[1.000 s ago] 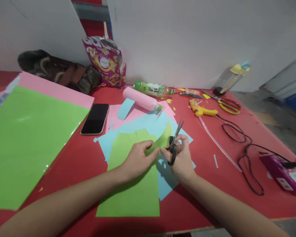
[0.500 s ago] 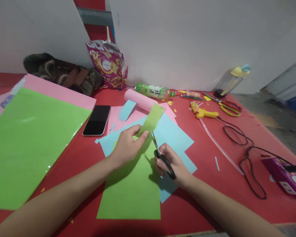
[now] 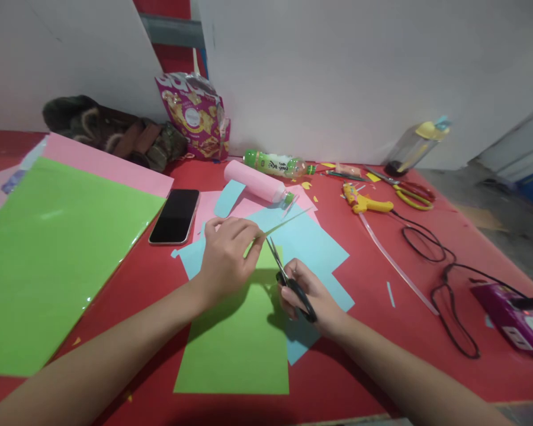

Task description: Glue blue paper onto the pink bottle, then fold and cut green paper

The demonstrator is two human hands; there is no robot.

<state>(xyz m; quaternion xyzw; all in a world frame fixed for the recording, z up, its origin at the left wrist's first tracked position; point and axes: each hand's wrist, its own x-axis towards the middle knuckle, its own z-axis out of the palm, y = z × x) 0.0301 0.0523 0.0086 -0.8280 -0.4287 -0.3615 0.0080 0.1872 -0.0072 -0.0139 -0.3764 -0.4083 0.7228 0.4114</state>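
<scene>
My left hand (image 3: 231, 251) pinches a narrow strip of green paper (image 3: 288, 222), turned almost edge-on so it looks like a thin line. My right hand (image 3: 308, 293) holds black-handled scissors (image 3: 298, 296), fingers through the loops. The scissor blades are slightly apart, their tips close to the strip by my left fingertips. Beneath both hands lies a green paper sheet (image 3: 235, 361) over light blue paper (image 3: 322, 245). Behind them lies a bottle wrapped in pink paper (image 3: 253, 180), its green cap showing, with a short blue paper strip (image 3: 229, 198) against it.
A phone (image 3: 175, 217) and a large green sheet pack (image 3: 62, 260) lie left. A green-labelled bottle (image 3: 275, 163) and snack bag (image 3: 194, 118) are at the back. Rightward are a yellow glue gun (image 3: 366, 202) with its cord, more scissors (image 3: 413, 195) and a purple box (image 3: 510, 319).
My left hand has turned over, swinging the green strip from face-on to nearly edge-on and uncovering the pink-wrapped bottle's cap. The scissors have hardly moved.
</scene>
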